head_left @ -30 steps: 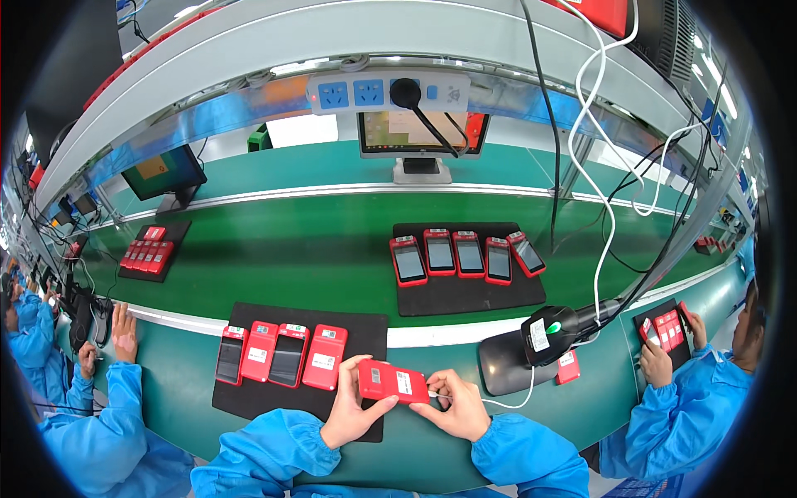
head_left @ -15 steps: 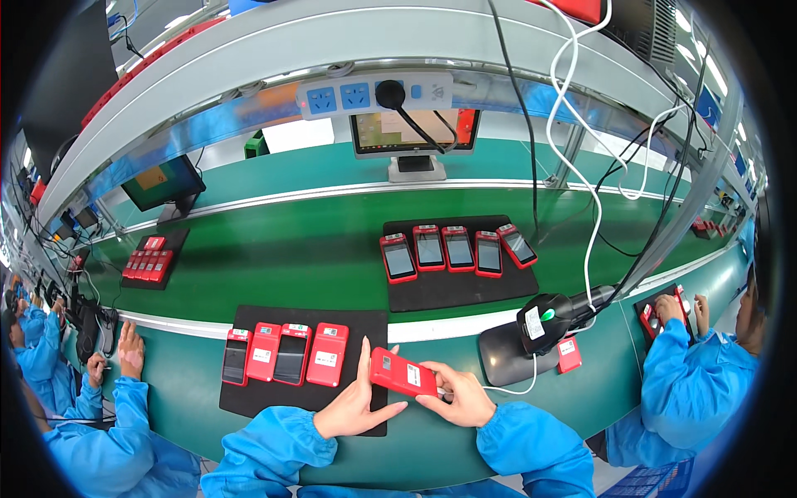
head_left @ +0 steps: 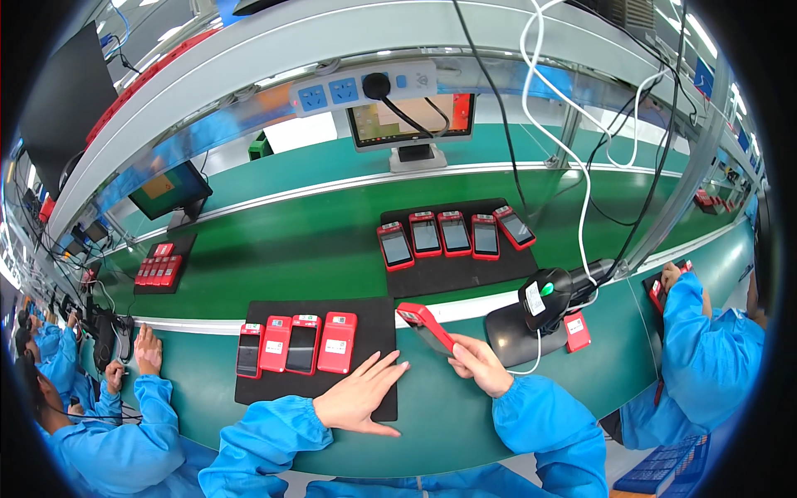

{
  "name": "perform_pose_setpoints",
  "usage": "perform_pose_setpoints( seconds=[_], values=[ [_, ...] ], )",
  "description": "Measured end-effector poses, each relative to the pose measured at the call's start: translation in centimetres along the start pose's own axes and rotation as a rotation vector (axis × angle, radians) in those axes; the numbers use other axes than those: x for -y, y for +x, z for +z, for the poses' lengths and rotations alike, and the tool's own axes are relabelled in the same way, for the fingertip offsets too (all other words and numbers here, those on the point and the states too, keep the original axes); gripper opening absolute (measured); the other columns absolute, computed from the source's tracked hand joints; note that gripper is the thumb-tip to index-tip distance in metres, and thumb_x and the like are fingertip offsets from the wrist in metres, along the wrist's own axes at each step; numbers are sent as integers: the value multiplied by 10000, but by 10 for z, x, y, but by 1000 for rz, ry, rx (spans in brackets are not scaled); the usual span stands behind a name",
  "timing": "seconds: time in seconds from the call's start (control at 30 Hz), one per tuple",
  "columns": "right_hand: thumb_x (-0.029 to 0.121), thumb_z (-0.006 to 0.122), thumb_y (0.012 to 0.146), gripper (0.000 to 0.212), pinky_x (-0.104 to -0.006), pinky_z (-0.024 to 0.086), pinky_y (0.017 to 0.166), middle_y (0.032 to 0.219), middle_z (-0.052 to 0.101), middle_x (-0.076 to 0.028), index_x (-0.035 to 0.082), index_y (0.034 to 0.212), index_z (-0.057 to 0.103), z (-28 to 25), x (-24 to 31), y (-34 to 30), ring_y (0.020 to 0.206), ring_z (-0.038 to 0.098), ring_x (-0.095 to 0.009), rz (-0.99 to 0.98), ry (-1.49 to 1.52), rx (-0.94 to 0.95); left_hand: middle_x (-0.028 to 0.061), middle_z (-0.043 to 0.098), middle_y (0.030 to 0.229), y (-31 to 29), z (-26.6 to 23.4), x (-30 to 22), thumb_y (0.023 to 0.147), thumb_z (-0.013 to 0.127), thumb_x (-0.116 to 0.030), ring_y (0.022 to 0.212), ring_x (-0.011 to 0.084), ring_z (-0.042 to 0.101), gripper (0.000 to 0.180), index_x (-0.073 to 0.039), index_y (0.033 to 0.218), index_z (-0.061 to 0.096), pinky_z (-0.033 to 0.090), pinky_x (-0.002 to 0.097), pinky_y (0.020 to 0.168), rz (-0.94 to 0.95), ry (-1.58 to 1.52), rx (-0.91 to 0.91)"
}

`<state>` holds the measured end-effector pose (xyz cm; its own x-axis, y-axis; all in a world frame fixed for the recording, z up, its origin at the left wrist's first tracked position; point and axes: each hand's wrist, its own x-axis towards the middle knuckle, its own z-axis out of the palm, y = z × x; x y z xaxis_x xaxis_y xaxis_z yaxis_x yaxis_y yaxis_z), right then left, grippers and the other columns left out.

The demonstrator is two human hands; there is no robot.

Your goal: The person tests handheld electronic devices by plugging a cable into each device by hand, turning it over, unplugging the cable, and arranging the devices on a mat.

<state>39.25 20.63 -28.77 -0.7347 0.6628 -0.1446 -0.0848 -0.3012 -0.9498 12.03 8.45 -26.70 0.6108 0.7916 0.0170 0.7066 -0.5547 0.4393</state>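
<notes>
My right hand (head_left: 483, 365) grips the lower end of a red handheld terminal (head_left: 426, 326), tilted above the bench with its dark screen side partly showing. Palm down and fingers spread, my left hand (head_left: 362, 397) is over the right edge of the near black mat (head_left: 286, 393) and holds nothing. On that mat, a red terminal with its screen up (head_left: 250, 352), one with a white label up (head_left: 275, 343), another screen-up terminal (head_left: 303, 343) and another label-up terminal (head_left: 337, 343) stand in a row.
Several red terminals (head_left: 452, 233) lie screen up on the far mat (head_left: 415, 285). A black scanner on a stand (head_left: 544, 303) is right of my right hand, beside a small red device (head_left: 577, 331). Co-workers in blue sit left (head_left: 124, 427) and right (head_left: 706, 357). Cables (head_left: 586, 207) hang overhead.
My left hand has let go of the terminal and turned palm down. My right hand has raised and turned the terminal, so its label side no longer faces up.
</notes>
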Motion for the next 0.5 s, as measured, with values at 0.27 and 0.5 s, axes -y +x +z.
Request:
perform_pose_setpoints(
  seconds=[0.27, 0.5],
  values=[
    [399, 509, 1135, 537, -217, 241, 577, 822, 401, 75, 14, 1509, 512, -15, -2, 0, 669, 338, -32, 40, 155, 88, 280, 508, 1430, 3, 23, -8, 903, 792, -511, 1514, 465, 370, 878, 69, 1433, 400, 234, 596, 1285, -44, 59, -172],
    [394, 515, 1133, 542, -218, 231, 578, 800, 400, 81, 9, 1515, 515, -15, 1, -7, 665, 331, -36, 50, 160, 113, 265, 544, 1382, -4, 38, -46, 871, 829, -475, 1509, 465, 384, 813, 89, 1338, 475, 242, 617, 1271, -99, 28, -157]
  ],
)
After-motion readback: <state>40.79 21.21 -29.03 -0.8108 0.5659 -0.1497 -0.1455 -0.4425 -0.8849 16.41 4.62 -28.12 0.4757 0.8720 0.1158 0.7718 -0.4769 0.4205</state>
